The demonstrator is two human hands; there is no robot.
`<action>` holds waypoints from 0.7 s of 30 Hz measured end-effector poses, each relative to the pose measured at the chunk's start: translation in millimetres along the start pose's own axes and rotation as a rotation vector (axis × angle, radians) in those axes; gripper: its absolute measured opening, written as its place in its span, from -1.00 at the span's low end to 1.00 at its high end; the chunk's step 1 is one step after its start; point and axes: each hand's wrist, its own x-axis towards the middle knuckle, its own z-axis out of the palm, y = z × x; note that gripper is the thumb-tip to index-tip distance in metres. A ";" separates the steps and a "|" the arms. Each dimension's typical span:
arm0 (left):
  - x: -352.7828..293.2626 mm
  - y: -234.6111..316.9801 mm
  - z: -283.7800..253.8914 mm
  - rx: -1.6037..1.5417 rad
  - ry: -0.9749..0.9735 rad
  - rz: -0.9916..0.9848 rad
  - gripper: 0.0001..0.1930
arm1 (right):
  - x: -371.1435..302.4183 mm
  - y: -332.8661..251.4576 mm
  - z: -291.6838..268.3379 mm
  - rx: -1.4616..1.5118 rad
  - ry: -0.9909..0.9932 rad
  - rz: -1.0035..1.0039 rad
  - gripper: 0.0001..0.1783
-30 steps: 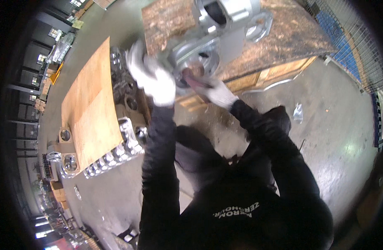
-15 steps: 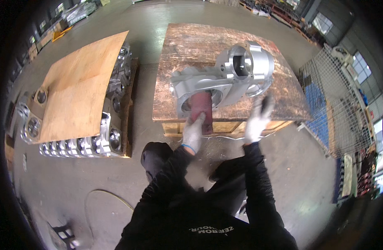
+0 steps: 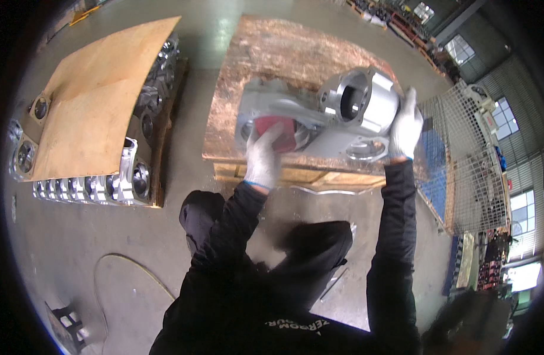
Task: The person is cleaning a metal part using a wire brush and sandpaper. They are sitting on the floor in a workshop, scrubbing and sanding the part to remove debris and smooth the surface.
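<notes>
A silver metal casting (image 3: pixel 328 142) with round bores lies on the worn wooden top of a crate (image 3: pixel 272 44). My left hand (image 3: pixel 265 155), in a white glove, is closed on a dark red sheet (image 3: pixel 275 126) that looks like sandpaper. The sheet lies over the casting's left bore; motion blurs both. My gloved right hand (image 3: pixel 407 127) is against the right side of the casting's upright cylinder (image 3: pixel 366 97), its fingers stretched upward along the wall. Part of that hand's contact with the metal is hidden.
On the left, a pallet (image 3: pixel 165 160) carries several similar castings (image 3: pixel 143 177) under a plywood sheet (image 3: pixel 88 100). A wire mesh cage (image 3: pixel 464 160) stands close to the crate's right side. A hose (image 3: pixel 127 257) lies on the floor at lower left.
My right hand has moved up and right, from in front of the crate to the cylinder's side. The red sheet no longer hangs over the casting's front edge. The view has shifted.
</notes>
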 end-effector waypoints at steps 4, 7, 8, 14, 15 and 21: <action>6.4 -26.8 5.8 0.321 -0.006 0.093 -0.67 | -0.2 21.0 17.1 0.153 -0.012 -0.122 -0.52; 18.5 -37.8 -25.1 1.310 -0.205 0.640 -0.74 | 2.2 31.9 21.0 0.248 -0.026 -0.145 -0.57; 13.7 -32.2 -32.8 1.579 -0.319 0.832 -0.73 | -5.9 20.4 19.3 0.266 -0.003 -0.086 -0.56; 29.7 -23.4 -47.7 2.360 -0.547 0.700 -0.83 | -3.8 16.8 8.3 0.103 -0.033 -0.161 -0.58; 34.0 -25.5 -53.1 2.257 -0.507 0.820 -0.88 | -12.5 4.6 18.6 0.121 0.007 -0.118 -0.59; 38.7 -16.3 3.4 1.126 -0.239 0.045 -0.74 | 10.8 32.6 9.8 -0.174 0.034 -0.492 -0.58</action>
